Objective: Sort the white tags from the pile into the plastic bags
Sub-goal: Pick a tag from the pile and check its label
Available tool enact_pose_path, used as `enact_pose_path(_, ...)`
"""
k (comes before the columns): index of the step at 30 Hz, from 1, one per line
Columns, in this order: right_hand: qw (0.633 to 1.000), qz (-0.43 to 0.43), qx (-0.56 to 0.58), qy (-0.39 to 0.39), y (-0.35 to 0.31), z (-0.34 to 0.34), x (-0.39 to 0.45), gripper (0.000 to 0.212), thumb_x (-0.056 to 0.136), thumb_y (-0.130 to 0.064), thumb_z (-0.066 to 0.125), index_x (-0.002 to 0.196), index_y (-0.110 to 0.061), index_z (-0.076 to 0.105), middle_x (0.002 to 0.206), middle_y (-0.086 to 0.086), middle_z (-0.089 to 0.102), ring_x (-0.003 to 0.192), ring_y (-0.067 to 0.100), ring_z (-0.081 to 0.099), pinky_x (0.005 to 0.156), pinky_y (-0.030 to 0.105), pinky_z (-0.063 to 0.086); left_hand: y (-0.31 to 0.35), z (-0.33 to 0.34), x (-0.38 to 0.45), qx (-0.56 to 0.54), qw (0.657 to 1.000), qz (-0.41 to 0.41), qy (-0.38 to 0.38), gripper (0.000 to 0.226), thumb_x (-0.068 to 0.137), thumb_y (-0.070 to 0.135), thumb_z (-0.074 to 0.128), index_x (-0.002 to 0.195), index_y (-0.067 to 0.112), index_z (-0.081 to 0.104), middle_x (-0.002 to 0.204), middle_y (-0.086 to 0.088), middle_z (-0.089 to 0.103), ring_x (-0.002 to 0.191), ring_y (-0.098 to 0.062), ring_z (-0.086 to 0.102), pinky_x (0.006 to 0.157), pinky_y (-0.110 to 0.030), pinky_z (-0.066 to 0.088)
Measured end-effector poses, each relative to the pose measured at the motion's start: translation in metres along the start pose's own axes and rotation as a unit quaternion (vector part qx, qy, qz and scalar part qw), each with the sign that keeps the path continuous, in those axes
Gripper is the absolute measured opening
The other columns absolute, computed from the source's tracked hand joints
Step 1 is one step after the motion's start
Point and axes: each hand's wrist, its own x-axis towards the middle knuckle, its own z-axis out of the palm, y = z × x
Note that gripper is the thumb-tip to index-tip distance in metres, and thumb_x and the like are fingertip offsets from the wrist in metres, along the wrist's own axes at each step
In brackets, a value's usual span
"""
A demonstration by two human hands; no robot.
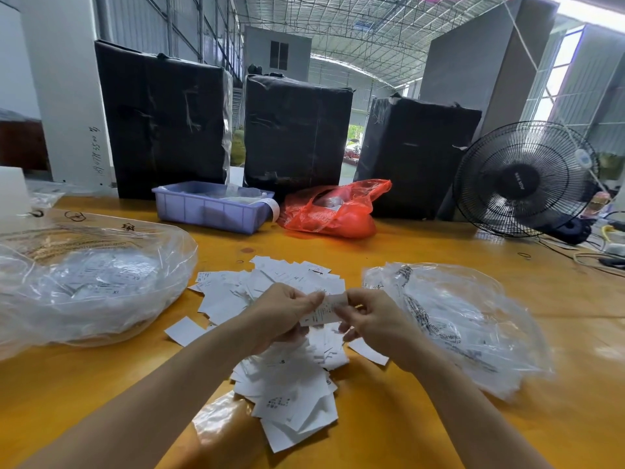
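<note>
Crinkled clear left bag (91,286) holds white tags; right bag (466,326) likewise; both hands, left hand (284,313) and right hand (368,319), pinch one paper tag (326,309).

Both bare forearms reach forward and angle inward until the left hand (284,314) and the right hand (370,319) meet close together, knuckles up, fingers curled, each thumb and forefinger pinching one end of the same small tag (326,311).

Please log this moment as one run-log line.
left hand: pinches tag | right hand: pinches tag | pile: unsorted
</note>
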Motion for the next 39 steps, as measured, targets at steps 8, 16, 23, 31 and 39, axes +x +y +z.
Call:
enact_pose_path(8,0.985,-0.058,0.093,0.131,0.002,-0.004,0.001,0.011,0.08,-0.002,0.071,0.087,-0.007,0.065,0.07,0.014,0.068,0.051,0.011,0.06,0.053,0.021,0.051,-0.003,-0.005,0.005,-0.027,0.996,0.059,0.065,0.009,0.071,0.003,0.078,0.069,0.008,0.071,0.062,-0.005,0.071,0.054,-0.01,0.067,0.053,-0.02,0.054)
enact_pose_path(16,0.987,-0.088,0.048,0.126,0.0,0.001,0.001,0.008,0.083,-0.002,0.068,0.082,-0.007,0.074,0.058,-0.004,0.063,0.045,0.005,0.051,0.048,0.014,0.043,0.002,-0.003,0.004,-0.035,0.998,0.047,0.038,0.005,0.081,0.013,0.072,0.078,0.01,0.074,0.066,-0.003,0.072,0.06,-0.009,0.068,0.052,-0.018,0.052)
enact_pose_path(23,0.993,-0.072,0.026,0.091,-0.002,0.007,-0.001,0.022,0.086,-0.022,0.068,0.106,-0.016,0.07,0.075,-0.003,0.067,0.056,0.0,0.056,0.053,0.018,0.048,0.001,0.001,0.005,-0.093,0.987,0.058,0.115,0.01,0.08,0.022,0.073,0.081,0.012,0.075,0.071,-0.007,0.072,0.069,-0.019,0.065,0.057,-0.025,0.05)
enact_pose_path(31,0.989,-0.101,0.067,0.088,-0.004,0.015,-0.004,0.038,0.081,-0.013,0.071,0.118,-0.015,0.063,0.076,-0.004,0.068,0.057,0.004,0.059,0.055,0.02,0.05,0.007,0.003,0.0,-0.203,0.972,0.036,0.11,0.014,0.076,0.021,0.075,0.083,0.009,0.072,0.069,-0.006,0.07,0.061,-0.017,0.063,0.046,-0.022,0.049)
enact_pose_path(39,0.946,0.103,0.28,0.126,-0.003,0.006,0.0,0.006,0.085,-0.007,0.065,0.083,-0.006,0.071,0.059,0.001,0.069,0.046,0.006,0.053,0.051,0.02,0.043,0.008,-0.014,0.002,-0.11,0.993,-0.048,0.003,0.04,0.082,0.036,0.068,0.095,-0.001,0.067,0.084,-0.016,0.072,0.064,-0.019,0.068,0.05,-0.023,0.054)
